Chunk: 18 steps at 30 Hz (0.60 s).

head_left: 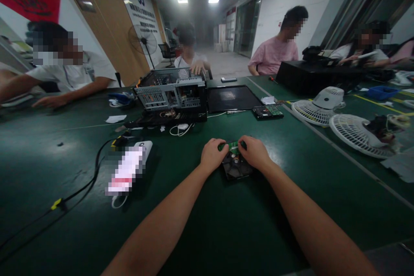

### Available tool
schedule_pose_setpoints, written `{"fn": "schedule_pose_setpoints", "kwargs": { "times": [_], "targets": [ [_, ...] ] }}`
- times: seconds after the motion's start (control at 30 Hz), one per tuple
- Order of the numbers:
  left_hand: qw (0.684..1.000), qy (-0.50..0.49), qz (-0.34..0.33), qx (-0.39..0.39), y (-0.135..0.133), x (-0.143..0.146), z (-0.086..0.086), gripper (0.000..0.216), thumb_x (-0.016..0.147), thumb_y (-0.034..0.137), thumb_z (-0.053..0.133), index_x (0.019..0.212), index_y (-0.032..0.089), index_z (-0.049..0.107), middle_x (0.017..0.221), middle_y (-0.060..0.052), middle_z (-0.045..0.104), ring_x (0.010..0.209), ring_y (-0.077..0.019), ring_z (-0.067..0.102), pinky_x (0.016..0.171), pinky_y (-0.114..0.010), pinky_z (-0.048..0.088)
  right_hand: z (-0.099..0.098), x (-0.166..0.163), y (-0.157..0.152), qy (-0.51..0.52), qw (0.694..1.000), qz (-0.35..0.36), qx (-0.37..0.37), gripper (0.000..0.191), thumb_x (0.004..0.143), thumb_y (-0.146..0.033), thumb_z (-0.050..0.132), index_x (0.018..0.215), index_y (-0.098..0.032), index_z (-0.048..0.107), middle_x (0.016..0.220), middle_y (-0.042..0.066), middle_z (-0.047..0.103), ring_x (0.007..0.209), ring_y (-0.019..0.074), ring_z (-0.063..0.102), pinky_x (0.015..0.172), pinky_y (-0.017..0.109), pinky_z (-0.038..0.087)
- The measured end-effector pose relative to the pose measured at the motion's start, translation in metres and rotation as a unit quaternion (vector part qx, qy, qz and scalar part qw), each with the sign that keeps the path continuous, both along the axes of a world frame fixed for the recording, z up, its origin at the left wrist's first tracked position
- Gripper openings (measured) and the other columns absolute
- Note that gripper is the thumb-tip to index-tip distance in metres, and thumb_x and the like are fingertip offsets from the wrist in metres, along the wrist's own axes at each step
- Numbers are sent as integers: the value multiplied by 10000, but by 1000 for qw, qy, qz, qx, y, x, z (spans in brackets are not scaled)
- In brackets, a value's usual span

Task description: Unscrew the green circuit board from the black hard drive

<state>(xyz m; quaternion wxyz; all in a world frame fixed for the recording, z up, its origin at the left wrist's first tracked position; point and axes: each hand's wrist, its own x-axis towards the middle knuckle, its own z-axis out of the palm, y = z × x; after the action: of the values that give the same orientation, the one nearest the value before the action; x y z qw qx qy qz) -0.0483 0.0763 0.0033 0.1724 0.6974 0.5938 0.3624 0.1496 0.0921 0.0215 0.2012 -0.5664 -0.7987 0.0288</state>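
Observation:
In front of me a flat black unit (237,170) lies on the green tabletop, with small metal parts showing in its middle. A green circuit board (233,147) sits along its far edge. My left hand (213,155) pinches the board's left end with thumb and fingers. At the opposite end, my right hand (256,152) has its fingers closed on the board too. The fingers cover both ends, so I cannot tell whether the board is loose from the black unit.
An opened computer case (171,95) stands ahead, beside a black panel (234,98). A hard drive (268,112) lies right of it. Left are a phone (127,170) and a black cable (96,168). White fan parts (355,133) lie right. Several people sit around the table.

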Motion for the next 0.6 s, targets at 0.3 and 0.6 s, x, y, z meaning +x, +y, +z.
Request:
{"fn": "schedule_pose_setpoints", "kwargs": {
  "times": [0.3, 0.6],
  "targets": [
    [1000, 1, -4, 1, 1, 0, 0, 230, 919, 327, 651, 1091, 222, 762, 1081, -62, 726, 1031, -220, 675, 1004, -351, 509, 3, -1, -1, 1, 1000, -2, -11, 96, 935, -241, 583, 985, -238, 665, 994, 59, 747, 893, 214, 675, 773, 289, 434],
    [1000, -1, -6, -7, 0, -1, 2, 235, 921, 333, 645, 1093, 222, 759, 1094, -62, 725, 1030, -217, 678, 1000, -352, 514, 11, 12, -2, 101, 994, -22, 45, 123, 917, -291, 572, 955, -215, 662, 959, 72, 721, 895, 220, 653, 852, 317, 464]
  ]
}}
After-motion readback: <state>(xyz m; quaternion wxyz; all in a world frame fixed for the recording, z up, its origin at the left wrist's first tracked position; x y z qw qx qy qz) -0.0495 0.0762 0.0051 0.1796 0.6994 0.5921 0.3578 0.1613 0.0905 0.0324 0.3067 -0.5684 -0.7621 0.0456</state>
